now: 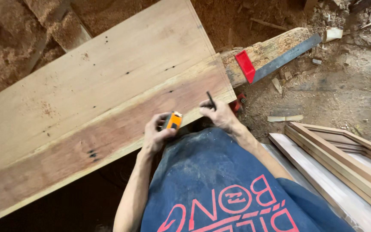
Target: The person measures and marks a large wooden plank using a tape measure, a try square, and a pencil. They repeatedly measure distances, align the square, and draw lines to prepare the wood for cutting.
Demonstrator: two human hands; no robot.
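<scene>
My left hand [154,135] grips an orange and grey tape measure [173,120] at the near edge of a wide wooden board [95,99]. My right hand [218,114] holds a dark pencil [211,100] between its fingers, close to the board's near right corner. The board runs diagonally from lower left to upper right, with a paler strip along its far side. My blue shirt fills the lower middle of the view.
A try square with a red stock [245,66] and a steel blade [286,56] lies on a rough beam [267,49] past the board's end. Wooden frames [344,157] lean at the lower right. Sawdust and wood scraps cover the ground.
</scene>
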